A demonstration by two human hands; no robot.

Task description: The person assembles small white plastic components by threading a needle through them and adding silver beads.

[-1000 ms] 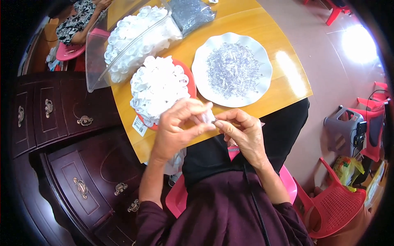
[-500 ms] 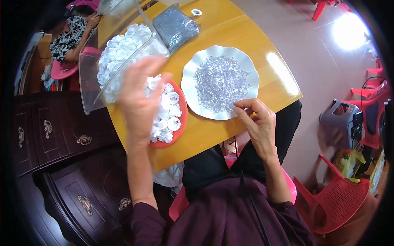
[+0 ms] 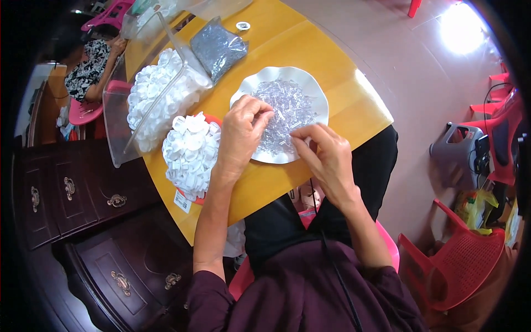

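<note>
A white plate with a wavy rim (image 3: 319, 94) holds a heap of small clear plastic pieces (image 3: 287, 108). My left hand (image 3: 243, 130) is over the plate's left edge, thumb and fingers pinched together. At its lower right edge my right hand (image 3: 329, 155) also pinches, thumb tip against forefinger. What either hand holds, if anything, is too small to make out. Left of my left forearm, white plastic parts (image 3: 191, 152) are piled on a red plate (image 3: 213, 119), mostly covered by them.
A clear plastic bin (image 3: 116, 130) with many white parts stands at the table's left. Behind lie a bag of grey-looking pieces (image 3: 218, 50) and a small round item (image 3: 243, 26). Another person (image 3: 91, 69) sits at far left. Dark drawers (image 3: 83, 188) flank the table.
My left hand has moved right, from above the white parts to the plate of clear pieces, and its fingers have closed. My right hand stays pinched near the plate's edge. The view has shifted slightly.
</note>
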